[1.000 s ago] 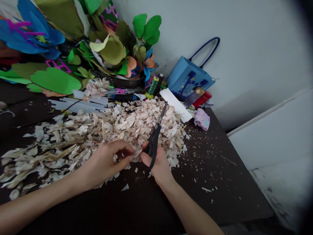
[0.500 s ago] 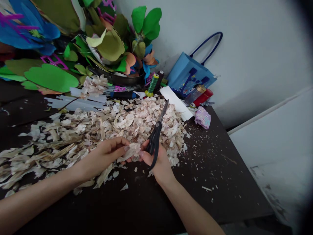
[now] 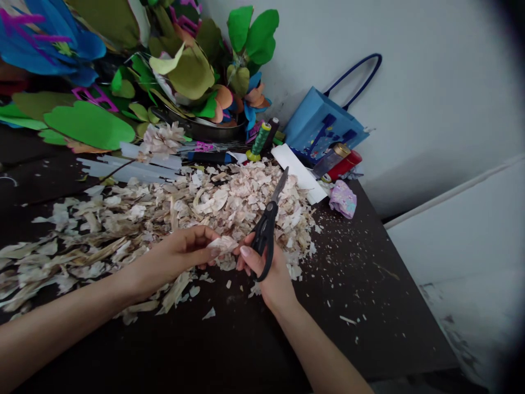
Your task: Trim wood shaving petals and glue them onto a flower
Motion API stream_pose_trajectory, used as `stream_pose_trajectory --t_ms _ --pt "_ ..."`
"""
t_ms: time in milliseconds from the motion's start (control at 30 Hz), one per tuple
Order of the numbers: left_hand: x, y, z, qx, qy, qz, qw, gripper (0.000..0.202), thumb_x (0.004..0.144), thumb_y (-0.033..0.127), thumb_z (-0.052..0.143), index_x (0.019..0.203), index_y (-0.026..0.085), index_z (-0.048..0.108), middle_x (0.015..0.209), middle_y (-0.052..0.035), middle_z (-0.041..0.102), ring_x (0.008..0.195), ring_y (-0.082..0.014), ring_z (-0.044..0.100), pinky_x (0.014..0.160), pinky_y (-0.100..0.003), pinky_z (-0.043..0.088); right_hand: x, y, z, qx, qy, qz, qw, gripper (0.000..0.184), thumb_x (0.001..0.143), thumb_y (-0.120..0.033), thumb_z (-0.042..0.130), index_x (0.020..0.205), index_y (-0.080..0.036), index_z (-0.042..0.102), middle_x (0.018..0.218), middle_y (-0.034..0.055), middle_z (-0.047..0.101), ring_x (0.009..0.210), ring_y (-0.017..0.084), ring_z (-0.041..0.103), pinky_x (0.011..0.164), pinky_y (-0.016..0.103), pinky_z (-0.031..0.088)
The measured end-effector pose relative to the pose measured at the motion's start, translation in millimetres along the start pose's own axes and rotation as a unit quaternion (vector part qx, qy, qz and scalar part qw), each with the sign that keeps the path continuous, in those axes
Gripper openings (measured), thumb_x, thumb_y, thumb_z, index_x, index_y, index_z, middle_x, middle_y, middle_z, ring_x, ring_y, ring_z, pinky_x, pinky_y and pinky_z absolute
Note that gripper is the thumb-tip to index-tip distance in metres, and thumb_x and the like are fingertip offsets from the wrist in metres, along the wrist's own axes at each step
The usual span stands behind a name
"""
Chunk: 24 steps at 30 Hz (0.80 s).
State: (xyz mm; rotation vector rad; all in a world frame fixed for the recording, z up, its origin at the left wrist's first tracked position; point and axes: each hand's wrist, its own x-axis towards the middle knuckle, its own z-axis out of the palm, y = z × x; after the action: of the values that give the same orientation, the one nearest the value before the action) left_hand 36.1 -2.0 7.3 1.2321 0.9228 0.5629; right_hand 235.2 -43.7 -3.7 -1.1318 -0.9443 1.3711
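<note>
A pale grey wall (image 3: 414,93) rises behind a dark, speckled work surface (image 3: 369,334) set into the corner of a dimly lit room. Soft, even light falls across the plaster, with a broad shadow along its lower part. To the right, a white panel (image 3: 455,224) angles away from the wall, its lower section scuffed and marked with dark patches (image 3: 455,334).

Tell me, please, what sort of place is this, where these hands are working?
This is probably a small craft workroom. A dark worktable holds a heap of dry, pale cut flakes, black-handled scissors are in the right hand, and large colourful cut-out leaves stand behind the heap.
</note>
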Motion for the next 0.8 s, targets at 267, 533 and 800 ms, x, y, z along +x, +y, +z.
stream_pose_trajectory --t_ms 267,533,800 --pt "-2 -3 -0.1 0.095 -0.026 0.035 0.994 0.032 0.088 0.046 0.066 0.107 0.022 0.061 0.091 -0.0048 0.072 0.082 -0.0202 0.064 0.07 -0.031 0.047 -2 -12 5 -0.028 -0.018 0.053 0.998 0.037 0.063 -0.034 0.088 0.086 -0.023 0.06 0.078 -0.0025 0.065 0.058 0.013 0.059 0.058 0.029 0.055" --pt "-5 5 4.1 0.061 0.04 -0.012 0.997 0.04 0.083 0.051 0.069 0.11 0.023 0.065 0.095 -0.0042 0.073 0.081 -0.0202 0.065 0.069 -0.03 0.049 -6 -3 4 -0.084 -0.02 0.035 0.996 0.035 0.066 -0.035 0.083 0.089 -0.024 0.059 0.075 -0.0036 0.061 0.06 0.014 0.059 0.061 0.03 0.054" --pt "-9 10 13.1 0.056 0.075 -0.042 0.995 0.046 0.07 0.052 0.079 0.103 0.023 0.069 0.087 -0.0027 0.075 0.073 -0.0216 0.067 0.064 -0.029 0.049 -9 1 9 -0.088 0.002 0.015 0.996 0.028 0.067 -0.026 0.08 0.087 -0.024 0.06 0.075 -0.0032 0.063 0.06 0.013 0.059 0.056 0.027 0.051"
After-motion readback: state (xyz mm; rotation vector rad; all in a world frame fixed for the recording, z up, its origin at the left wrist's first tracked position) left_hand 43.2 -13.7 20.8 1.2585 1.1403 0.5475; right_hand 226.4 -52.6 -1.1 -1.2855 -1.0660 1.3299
